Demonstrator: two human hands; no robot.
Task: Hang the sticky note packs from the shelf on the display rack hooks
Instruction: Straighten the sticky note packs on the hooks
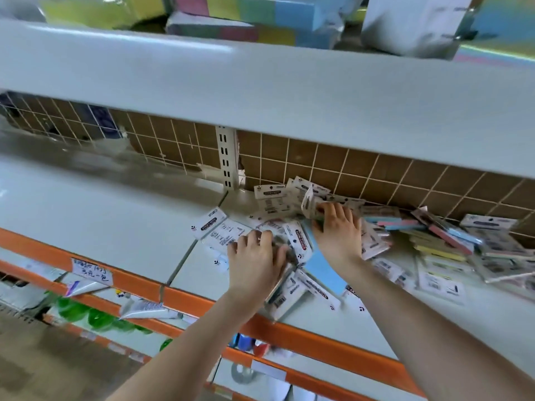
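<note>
Several sticky note packs with white header cards lie in a loose pile on the pale shelf, near its back wall. My left hand lies over packs at the front of the pile, its fingers curled onto them. My right hand reaches further back and grips a pack at its white card end. A blue pack lies between my wrists. More pastel packs spread to the right. No display hooks are in view.
An upper shelf overhangs close above, loaded with wrapped coloured blocks. A wire grid over brown board backs the shelf, with a slotted upright. An orange price rail runs along the front edge; lower shelves hold goods.
</note>
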